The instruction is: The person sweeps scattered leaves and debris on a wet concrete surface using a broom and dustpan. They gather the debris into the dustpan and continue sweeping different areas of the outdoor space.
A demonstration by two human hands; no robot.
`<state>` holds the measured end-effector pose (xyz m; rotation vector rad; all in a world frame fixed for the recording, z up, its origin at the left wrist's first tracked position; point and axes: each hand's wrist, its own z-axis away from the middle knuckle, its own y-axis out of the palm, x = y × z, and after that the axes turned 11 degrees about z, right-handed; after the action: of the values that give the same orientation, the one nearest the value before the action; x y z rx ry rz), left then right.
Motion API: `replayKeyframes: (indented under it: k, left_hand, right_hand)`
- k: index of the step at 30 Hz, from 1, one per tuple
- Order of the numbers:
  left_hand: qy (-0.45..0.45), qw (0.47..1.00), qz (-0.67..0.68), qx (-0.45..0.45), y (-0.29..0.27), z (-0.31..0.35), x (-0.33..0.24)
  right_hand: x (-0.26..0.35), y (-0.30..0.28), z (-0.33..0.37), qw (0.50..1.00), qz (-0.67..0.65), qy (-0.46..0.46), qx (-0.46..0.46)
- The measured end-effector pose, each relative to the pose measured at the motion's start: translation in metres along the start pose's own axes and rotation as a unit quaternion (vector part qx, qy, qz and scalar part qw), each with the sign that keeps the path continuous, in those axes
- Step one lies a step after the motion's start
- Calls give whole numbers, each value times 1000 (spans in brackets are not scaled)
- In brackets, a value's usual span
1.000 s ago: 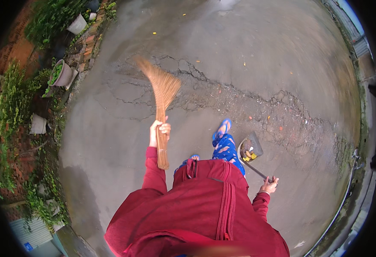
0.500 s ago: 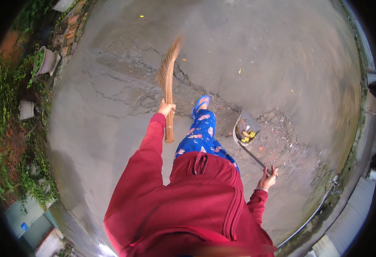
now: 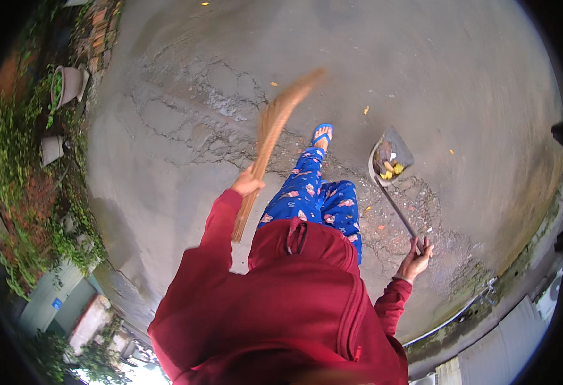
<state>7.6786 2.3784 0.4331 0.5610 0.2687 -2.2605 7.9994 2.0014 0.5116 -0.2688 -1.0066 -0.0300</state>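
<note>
My left hand (image 3: 248, 182) is closed round the bound stalks of a straw-coloured hand broom (image 3: 271, 128). Its bristle end points ahead and to the right over the ground, slightly blurred. The long dark handle of a dustpan (image 3: 398, 212) is gripped in my right hand (image 3: 416, 259), at its near end. The dustpan's scoop (image 3: 407, 145) lies ahead on the right, with yellow leaves (image 3: 393, 169) and brown debris inside. Between the two tools, my foot in a blue flip-flop (image 3: 322, 133) is forward.
Cracked, damp concrete (image 3: 198, 122) spreads around me, with a rough patch of pebbles (image 3: 416, 205) below the scoop. Single yellow leaves (image 3: 366, 110) lie scattered. On the left are potted plants (image 3: 70, 86) and greenery; a low wall edge (image 3: 519, 269) curves along the right.
The broom has tilted, its bristle end swinging right and its butt end left. The dustpan has shifted slightly forward and right in view. My forward foot now shows farther right.
</note>
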Motion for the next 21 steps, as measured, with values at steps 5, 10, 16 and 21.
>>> replayKeyframes:
  k: [5, 10, 16, 21]
  left_hand:
    - [-184, 969, 104, -124, 2, 28, -18]
    - [-138, 947, -282, -72, 33, -48, -1]
    - [-124, 965, -148, -178, 64, -34, -6]
    - [-91, 974, -19, -206, 56, 11, -19]
  right_hand:
    - [27, 30, -30, 1000, -27, 10, -2]
    - [54, 45, -57, 997, -5, -9, 75]
    - [80, 61, -96, 993, 37, 14, 109]
    - [97, 58, -135, 991, 49, 32, 119]
